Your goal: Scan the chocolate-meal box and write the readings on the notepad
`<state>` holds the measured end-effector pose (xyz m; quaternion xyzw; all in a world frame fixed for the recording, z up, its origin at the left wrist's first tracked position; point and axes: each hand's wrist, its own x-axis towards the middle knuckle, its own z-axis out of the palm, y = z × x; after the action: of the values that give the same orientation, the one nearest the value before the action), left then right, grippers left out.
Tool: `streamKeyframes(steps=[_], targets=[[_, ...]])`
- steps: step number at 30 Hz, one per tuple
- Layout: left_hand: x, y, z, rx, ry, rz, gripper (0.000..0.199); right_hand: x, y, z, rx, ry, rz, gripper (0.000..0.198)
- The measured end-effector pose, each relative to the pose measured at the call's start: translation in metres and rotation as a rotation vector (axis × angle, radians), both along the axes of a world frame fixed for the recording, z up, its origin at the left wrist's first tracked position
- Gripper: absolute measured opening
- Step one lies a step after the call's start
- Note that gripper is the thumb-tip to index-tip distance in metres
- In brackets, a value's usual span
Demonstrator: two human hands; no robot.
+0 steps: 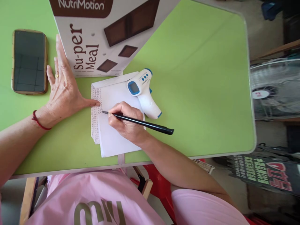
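My right hand [127, 120] grips a black pen [150, 125], its tip on the white paper [117, 143] beside rows of small handwriting. Spread out flat, my left hand [64, 82] has its thumb lying on the written edge of the stacked sheets [94, 125]. The other fingers of that hand rest by the lower left side of a NutriMotion box [93, 28]. A white and blue infrared thermometer [145, 93] lies across the paper's upper right part, just beyond my right hand.
At the left lies a phone [29, 62] in a brownish case, screen up. The green table [199, 87] ends at a pale rim near my body. Off its right side stand a fan [269, 90] and a dark printed sign [262, 173]. A red chair [161, 181] shows below.
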<state>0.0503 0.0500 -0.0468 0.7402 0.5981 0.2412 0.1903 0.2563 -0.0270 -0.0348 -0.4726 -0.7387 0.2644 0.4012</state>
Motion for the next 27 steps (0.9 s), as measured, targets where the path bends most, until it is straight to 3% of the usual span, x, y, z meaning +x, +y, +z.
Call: streamKeyframes(steps=[11, 21, 27], targets=[[0.005, -0.005, 0.030, -0.151, 0.008, 0.038, 0.168, -0.001, 0.001, -0.002, -0.064, 0.015, -0.018, 0.010], [-0.007, 0.002, 0.010, -0.064, -0.064, -0.025, 0.169, -0.001, 0.011, -0.009, -0.047, 0.139, -0.010, 0.012], [-0.005, 0.009, 0.011, -0.084, -0.016, 0.001, 0.173, 0.001, 0.023, -0.013, -0.038, 0.127, -0.008, 0.019]])
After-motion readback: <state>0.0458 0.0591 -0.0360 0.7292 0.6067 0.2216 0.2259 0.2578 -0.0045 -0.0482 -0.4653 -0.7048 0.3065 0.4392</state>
